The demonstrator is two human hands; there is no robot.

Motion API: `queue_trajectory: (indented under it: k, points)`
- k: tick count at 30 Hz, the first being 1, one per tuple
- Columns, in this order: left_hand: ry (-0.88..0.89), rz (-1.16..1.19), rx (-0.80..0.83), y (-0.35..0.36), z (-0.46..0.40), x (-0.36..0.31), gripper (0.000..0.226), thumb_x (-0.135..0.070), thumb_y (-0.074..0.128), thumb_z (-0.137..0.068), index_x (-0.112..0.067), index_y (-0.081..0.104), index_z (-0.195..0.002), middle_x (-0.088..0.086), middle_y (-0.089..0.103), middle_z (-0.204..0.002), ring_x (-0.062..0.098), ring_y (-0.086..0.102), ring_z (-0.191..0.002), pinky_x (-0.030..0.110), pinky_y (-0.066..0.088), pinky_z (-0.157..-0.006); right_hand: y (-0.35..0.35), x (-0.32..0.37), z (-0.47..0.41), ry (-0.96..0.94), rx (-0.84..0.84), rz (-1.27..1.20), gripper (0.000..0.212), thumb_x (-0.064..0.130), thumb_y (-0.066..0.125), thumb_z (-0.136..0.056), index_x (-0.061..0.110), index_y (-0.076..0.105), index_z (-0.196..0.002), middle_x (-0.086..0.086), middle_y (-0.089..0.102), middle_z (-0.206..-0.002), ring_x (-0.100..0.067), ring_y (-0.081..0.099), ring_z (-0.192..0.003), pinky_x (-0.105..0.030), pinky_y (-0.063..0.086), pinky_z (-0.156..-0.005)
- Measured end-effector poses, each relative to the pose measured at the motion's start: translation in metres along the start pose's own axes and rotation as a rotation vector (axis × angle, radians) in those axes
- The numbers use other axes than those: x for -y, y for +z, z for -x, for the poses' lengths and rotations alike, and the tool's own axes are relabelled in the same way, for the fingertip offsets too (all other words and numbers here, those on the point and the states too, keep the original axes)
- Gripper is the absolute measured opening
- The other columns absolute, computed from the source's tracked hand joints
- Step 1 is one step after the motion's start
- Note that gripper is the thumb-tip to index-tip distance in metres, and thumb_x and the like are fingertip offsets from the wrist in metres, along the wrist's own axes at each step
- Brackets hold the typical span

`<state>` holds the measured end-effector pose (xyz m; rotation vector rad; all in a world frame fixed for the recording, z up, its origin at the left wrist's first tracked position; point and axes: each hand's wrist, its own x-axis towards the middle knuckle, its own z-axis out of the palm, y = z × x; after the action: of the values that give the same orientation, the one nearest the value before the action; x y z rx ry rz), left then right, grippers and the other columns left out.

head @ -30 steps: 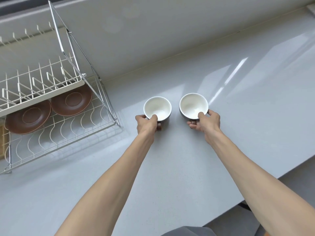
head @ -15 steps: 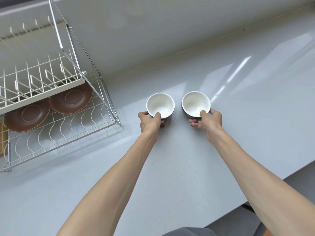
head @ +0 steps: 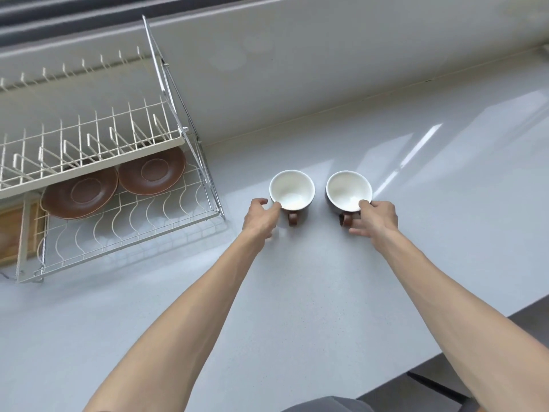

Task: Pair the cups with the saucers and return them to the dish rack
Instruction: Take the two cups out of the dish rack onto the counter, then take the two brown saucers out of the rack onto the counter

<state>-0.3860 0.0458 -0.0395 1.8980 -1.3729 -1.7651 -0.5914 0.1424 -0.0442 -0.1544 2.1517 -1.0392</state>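
Note:
Two cups, white inside and dark brown outside, stand upright side by side on the grey counter. By the left cup (head: 292,188) is my left hand (head: 260,217); its thumb tip touches the rim and its fingers are curled off the cup. My right hand (head: 375,217) rests its thumb on the rim of the right cup (head: 348,188), with its fingers spread loosely beside the handle. Both brown handles point toward me and are uncovered. Two brown saucers (head: 151,172) (head: 79,193) lie flat on the lower tier of the white wire dish rack (head: 133,239) at the left.
The rack's upper tier (head: 89,144) overhangs the back of the saucers. A wooden board (head: 12,230) sits at the rack's far left. A low wall (head: 297,84) runs behind the counter, whose front edge (head: 445,346) drops off at the lower right.
Both hands have slid off the cup handles, which now show. My left hand moved left of its cup. The fingers have loosened, and the cups stay on the counter.

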Motion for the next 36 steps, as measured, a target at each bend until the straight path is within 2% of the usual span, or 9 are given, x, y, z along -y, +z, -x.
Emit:
queue_trajectory:
  k: [5, 7, 10, 14, 18, 22, 27, 29, 36]
  points:
    - [0.080, -0.179, 0.041, -0.036, 0.021, 0.003, 0.040, -0.036, 0.054, -0.095, -0.020, 0.053, -0.132, 0.011, 0.064, -0.123, 0.030, 0.067, -0.113, 0.044, 0.052, -0.096, -0.002, 0.016, 0.031, -0.113, -0.069, 0.255, 0.027, 0.024, 0.051, -0.083, 0.002, 0.061, -0.097, -0.012, 0.064, -0.098, -0.028, 0.065, -0.072, -0.050, 0.061, -0.079]
    - [0.116, -0.259, 0.027, -0.051, 0.030, 0.005, 0.037, -0.036, 0.054, -0.094, -0.022, 0.056, -0.128, 0.012, 0.066, -0.124, 0.031, 0.067, -0.113, 0.043, 0.053, -0.095, 0.000, 0.024, 0.048, -0.158, -0.063, 0.385, 0.030, 0.026, 0.051, -0.083, 0.006, 0.061, -0.103, -0.014, 0.064, -0.106, -0.038, 0.065, -0.091, -0.049, 0.058, -0.087]
    - [0.168, -0.363, -0.002, -0.076, 0.044, 0.011, 0.035, -0.035, 0.053, -0.093, -0.022, 0.058, -0.125, 0.012, 0.065, -0.124, 0.030, 0.065, -0.109, 0.038, 0.050, -0.085, 0.008, 0.033, 0.070, -0.246, -0.021, 0.544, 0.045, 0.030, 0.051, -0.090, 0.012, 0.055, -0.130, -0.014, 0.063, -0.126, -0.039, 0.062, -0.111, -0.040, 0.050, -0.094]
    - [0.221, -0.599, -0.058, -0.111, 0.060, 0.023, 0.045, -0.039, 0.050, -0.097, -0.020, 0.055, -0.137, 0.010, 0.065, -0.132, 0.030, 0.058, -0.125, 0.038, 0.046, -0.103, 0.033, 0.042, 0.104, -0.443, 0.118, 0.670, 0.051, 0.030, 0.051, -0.091, 0.020, 0.050, -0.142, -0.011, 0.062, -0.133, -0.034, 0.056, -0.123, -0.040, 0.047, -0.096]
    - [0.243, -0.834, -0.119, -0.149, 0.076, 0.036, 0.048, -0.044, 0.046, -0.098, -0.024, 0.050, -0.142, 0.007, 0.062, -0.139, 0.029, 0.055, -0.130, 0.038, 0.045, -0.106, 0.076, 0.051, 0.138, -0.630, 0.279, 0.847, 0.050, 0.034, 0.049, -0.093, 0.025, 0.052, -0.142, -0.006, 0.063, -0.136, -0.031, 0.053, -0.129, -0.042, 0.046, -0.103]
    - [0.251, -0.977, -0.237, -0.191, 0.094, 0.049, 0.049, -0.044, 0.044, -0.100, -0.025, 0.047, -0.145, 0.009, 0.058, -0.143, 0.032, 0.054, -0.131, 0.038, 0.043, -0.100, 0.124, 0.058, 0.175, -0.813, 0.303, 0.919, 0.047, 0.033, 0.049, -0.094, 0.024, 0.054, -0.140, -0.008, 0.064, -0.135, -0.032, 0.055, -0.128, -0.041, 0.045, -0.098]
    - [0.244, -1.019, -0.461, -0.242, 0.108, 0.068, 0.046, -0.041, 0.045, -0.099, -0.016, 0.051, -0.136, 0.014, 0.064, -0.128, 0.037, 0.056, -0.122, 0.041, 0.043, -0.090, 0.173, 0.068, 0.218, -1.001, 0.304, 0.927, 0.042, 0.030, 0.047, -0.097, 0.022, 0.054, -0.137, -0.011, 0.064, -0.131, -0.038, 0.057, -0.120, -0.042, 0.045, -0.090]
    - [0.244, -1.011, -0.524, -0.259, 0.110, 0.075, 0.043, -0.040, 0.045, -0.098, -0.014, 0.053, -0.132, 0.015, 0.064, -0.124, 0.037, 0.057, -0.119, 0.041, 0.043, -0.088, 0.189, 0.069, 0.230, -1.058, 0.315, 0.884, 0.042, 0.029, 0.048, -0.097, 0.021, 0.053, -0.138, -0.006, 0.060, -0.136, -0.035, 0.054, -0.124, -0.043, 0.044, -0.094]
    - [0.282, -0.847, -0.662, -0.289, 0.097, 0.080, 0.049, -0.041, 0.046, -0.099, -0.020, 0.047, -0.143, 0.012, 0.062, -0.131, 0.035, 0.057, -0.123, 0.044, 0.044, -0.094, 0.233, 0.076, 0.229, -1.101, 0.339, 0.846, 0.052, 0.033, 0.048, -0.100, 0.018, 0.042, -0.149, -0.004, 0.047, -0.151, -0.028, 0.045, -0.138, -0.044, 0.039, -0.108]
